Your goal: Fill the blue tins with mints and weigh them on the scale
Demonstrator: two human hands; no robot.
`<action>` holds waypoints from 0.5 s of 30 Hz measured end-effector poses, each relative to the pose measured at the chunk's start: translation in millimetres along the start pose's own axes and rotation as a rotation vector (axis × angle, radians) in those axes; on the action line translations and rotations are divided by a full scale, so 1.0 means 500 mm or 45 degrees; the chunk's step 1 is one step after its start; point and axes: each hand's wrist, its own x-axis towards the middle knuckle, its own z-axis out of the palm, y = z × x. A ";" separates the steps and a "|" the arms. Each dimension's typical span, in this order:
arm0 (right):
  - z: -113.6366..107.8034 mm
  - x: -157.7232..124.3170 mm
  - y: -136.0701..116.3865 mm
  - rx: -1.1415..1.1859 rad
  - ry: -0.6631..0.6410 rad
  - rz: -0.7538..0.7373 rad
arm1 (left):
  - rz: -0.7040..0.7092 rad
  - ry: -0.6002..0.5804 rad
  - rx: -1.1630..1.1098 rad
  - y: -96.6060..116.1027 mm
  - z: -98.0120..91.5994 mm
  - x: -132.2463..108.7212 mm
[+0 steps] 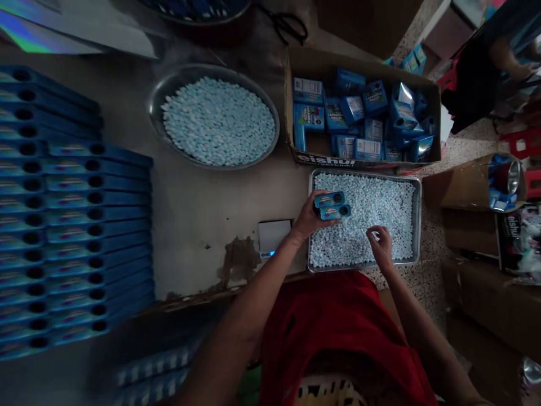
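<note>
My left hand (307, 219) grips two small blue cartons (332, 205), held side by side over the left edge of a rectangular metal tray (418, 225) full of small pale blue-white candies. My right hand (381, 242) reaches into the same tray, fingers pinched together on the candies near its front middle. What the pinch holds is too small to make out.
A round metal pan (157, 96) of the same candies sits at centre back. A cardboard box (296, 73) of blue cartons stands behind the tray. Stacks of flat blue cartons (76, 225) fill the left. A small white scale (274, 237) sits by my left wrist. More boxes stand at right.
</note>
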 end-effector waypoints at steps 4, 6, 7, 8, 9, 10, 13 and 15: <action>-0.016 0.018 0.023 -0.130 0.071 -0.073 | 0.008 0.099 0.049 0.000 -0.041 -0.005; -0.027 0.019 0.048 -0.197 0.134 -0.110 | -0.001 0.259 0.154 0.004 -0.099 -0.028; -0.030 0.019 0.065 -0.282 0.168 -0.151 | -0.012 0.362 0.216 0.008 -0.137 -0.043; -0.031 0.019 0.083 -0.371 0.189 -0.193 | -0.027 0.467 0.278 0.012 -0.179 -0.058; -0.030 0.021 0.101 -0.445 0.185 -0.231 | -0.044 0.562 0.333 0.016 -0.222 -0.073; -0.026 0.024 0.118 -0.506 0.168 -0.265 | -0.064 0.647 0.380 0.021 -0.265 -0.085; -0.006 0.039 0.146 -0.576 0.209 -0.263 | -0.133 0.824 0.468 0.028 -0.372 -0.103; 0.006 0.052 0.146 -0.550 0.319 -0.196 | -0.182 0.868 0.489 0.028 -0.419 -0.107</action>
